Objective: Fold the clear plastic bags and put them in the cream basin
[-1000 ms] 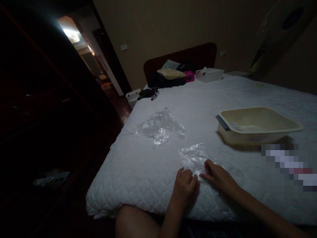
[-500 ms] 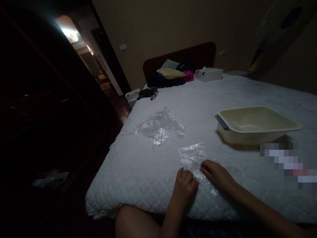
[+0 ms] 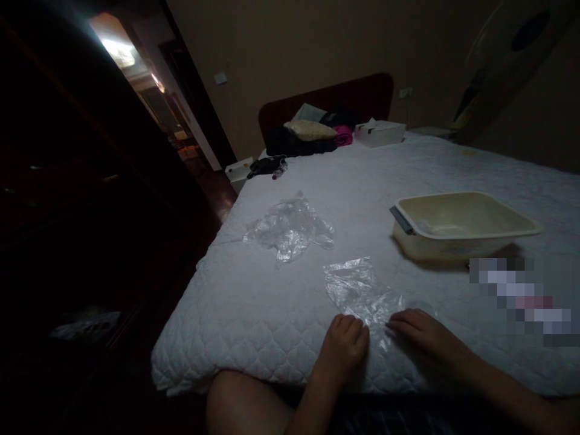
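Observation:
A clear, crinkled plastic bag (image 3: 360, 290) lies on the white quilted bed cover in front of me. My left hand (image 3: 345, 344) is closed at the bag's near left edge, its fingers curled around the plastic. On the bag's right side rests my right hand (image 3: 423, 335), with fingers stretched out low over the film; its thumb is hidden. Farther off to the left, a second clear plastic bag (image 3: 292, 229) is spread out loosely.
To the right stands a cream plastic bin (image 3: 471, 244) with a grey handle. A blurred-out patch (image 3: 521, 296) lies nearer. Clothes and a pillow (image 3: 310, 130) are heaped by the headboard (image 3: 328, 96), beside a white box (image 3: 380, 133). The bed's left edge drops to dark floor.
My right hand has moved right and towards me, from the bag's middle to its right side, and its fingers have straightened. My left hand has shifted slightly right and nearer, more curled.

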The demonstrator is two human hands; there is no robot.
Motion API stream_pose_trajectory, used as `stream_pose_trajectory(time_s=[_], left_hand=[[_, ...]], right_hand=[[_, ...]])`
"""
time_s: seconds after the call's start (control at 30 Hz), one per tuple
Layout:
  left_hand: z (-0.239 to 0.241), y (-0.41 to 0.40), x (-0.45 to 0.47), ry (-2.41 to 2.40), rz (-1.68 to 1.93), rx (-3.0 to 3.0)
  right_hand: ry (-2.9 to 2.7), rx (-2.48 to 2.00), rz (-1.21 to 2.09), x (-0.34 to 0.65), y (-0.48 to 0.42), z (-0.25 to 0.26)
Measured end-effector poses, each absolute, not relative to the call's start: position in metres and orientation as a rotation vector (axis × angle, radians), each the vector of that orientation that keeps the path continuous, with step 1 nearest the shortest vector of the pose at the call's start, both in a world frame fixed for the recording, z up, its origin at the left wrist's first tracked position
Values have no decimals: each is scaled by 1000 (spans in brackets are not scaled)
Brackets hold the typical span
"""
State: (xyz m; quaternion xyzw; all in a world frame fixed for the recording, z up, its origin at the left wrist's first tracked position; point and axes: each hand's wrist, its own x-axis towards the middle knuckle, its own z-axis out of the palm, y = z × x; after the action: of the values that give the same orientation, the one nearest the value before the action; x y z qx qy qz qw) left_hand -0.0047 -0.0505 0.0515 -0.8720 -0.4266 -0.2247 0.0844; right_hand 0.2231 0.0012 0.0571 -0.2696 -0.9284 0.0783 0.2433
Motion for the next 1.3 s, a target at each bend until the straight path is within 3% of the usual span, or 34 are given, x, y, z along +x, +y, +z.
stream_pose_trajectory(time_s=[0.33, 0.7, 0.93, 1.3], left_hand=[[40, -47, 0, -1224, -487, -2661], [41, -48, 0, -1204, -446, -2666], [39, -48, 0, -1187, -484, -2648], [40, -47, -1, -1226, -545, -2697]], right_hand=[[-2606, -502, -166, 220, -5, 53], [-2571, -851, 226, 204, -9, 62], [-2360, -1167, 147, 186, -1, 50], [-2534, -1139, 76, 172, 10, 53]])
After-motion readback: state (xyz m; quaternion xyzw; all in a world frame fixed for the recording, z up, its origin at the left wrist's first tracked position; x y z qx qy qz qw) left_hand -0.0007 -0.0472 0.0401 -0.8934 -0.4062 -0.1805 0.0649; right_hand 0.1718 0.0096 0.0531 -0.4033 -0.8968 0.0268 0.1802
